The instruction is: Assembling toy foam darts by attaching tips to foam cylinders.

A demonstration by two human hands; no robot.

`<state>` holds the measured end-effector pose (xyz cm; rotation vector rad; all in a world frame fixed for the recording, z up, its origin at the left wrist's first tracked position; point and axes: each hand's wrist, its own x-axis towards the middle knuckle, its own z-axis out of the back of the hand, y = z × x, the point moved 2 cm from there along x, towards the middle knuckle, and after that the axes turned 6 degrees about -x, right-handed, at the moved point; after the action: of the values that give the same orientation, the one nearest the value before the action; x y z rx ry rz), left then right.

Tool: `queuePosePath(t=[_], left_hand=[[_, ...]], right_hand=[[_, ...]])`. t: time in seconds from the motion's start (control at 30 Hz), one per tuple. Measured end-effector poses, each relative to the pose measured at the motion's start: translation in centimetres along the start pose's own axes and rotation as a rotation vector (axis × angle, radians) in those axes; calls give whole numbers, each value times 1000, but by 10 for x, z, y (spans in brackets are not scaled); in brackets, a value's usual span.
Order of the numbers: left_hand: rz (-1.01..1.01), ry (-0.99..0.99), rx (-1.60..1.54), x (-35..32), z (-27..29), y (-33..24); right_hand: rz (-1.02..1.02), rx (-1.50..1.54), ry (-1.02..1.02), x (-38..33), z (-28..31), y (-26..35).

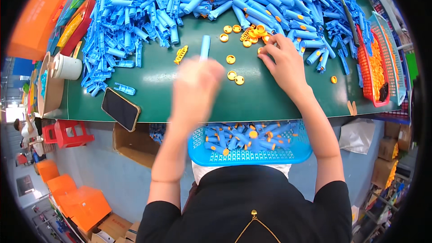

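Note:
My left hand (198,81) is smeared by motion over the middle of the green table and looks curled. A blue plastic tube (205,46) shows just beyond its knuckles; the blur hides whether the fingers grip it. To the right, my right hand (285,60) pinches a small round yellow cap (259,51) between thumb and fingertips, beside a cluster of yellow caps (254,39). Several loose caps (231,59) lie between my hands. A yellow toothed plastic piece (181,55) rests left of the blue tube.
Blue parts (148,13) are heaped along the table's far side. A phone (120,109) and white cup (67,66) are at left. At right stands a red basket (367,69) of orange pieces. Below the table edge, a blue basket (252,157) holds tubes with orange ends.

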<state>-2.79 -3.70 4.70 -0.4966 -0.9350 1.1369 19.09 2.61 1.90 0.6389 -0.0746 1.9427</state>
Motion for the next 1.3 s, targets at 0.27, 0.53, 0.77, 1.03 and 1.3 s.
queuePosePath(t=[0.27,0.53,0.77,1.03,1.3], left_hand=[[73,-144,488,109,51,80],[-161,-241,436,122,30,67],[-76,-21,-336,17,-3,-31],[-66,87,-401,-28,-68,-23],[-170,39,-323,-31,-74,-22]], right_hand=[[-42,336,112,-24,20,17],[-74,396,63,-44,5,-5],[-39,257,-25,-43,15,-5],[-27,516,34,-42,42,0],[-4,518,-21,-53,61,35]])
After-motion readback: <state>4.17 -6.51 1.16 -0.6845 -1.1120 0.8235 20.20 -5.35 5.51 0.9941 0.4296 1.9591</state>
